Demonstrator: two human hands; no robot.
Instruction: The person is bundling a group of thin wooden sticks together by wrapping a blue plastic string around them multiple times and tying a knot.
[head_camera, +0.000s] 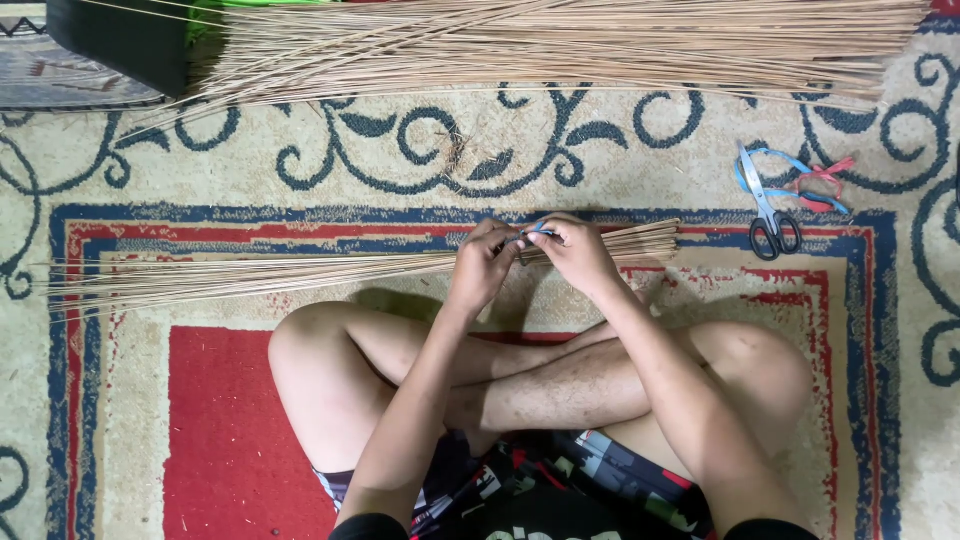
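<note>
— Crossed bare legs (520, 385) fill the bottom of the view, and both forearms reach forward over them. See where the hands meet?

— Yes, out in front of the knees, over the carpet (240, 440). Left hand (482, 265) and right hand (578, 252) are close together, nearly touching, both closed around the bundle of thin sticks (300, 272).

— What are the fingers doing?

— Pinching something small and bluish, a thin strip (535, 232), right on top of the bundle. I can't tell whether it's wound around the sticks or only laid on them.

— And how does the bundle lie?

— Flat on the carpet, its long axis running crossways, left to right. Most of its length fans out well beyond the left hand; only a short, squared-off end sticks out past the right hand. So the hands grip it near its right end, neither one clearly nearer.

— Anything further out?

— Scissors (770, 215) with blue and red strips (815, 180) lie off beyond the right hand, well apart. Farther still, a bigger heap of sticks (560, 45) lies parallel.
</note>
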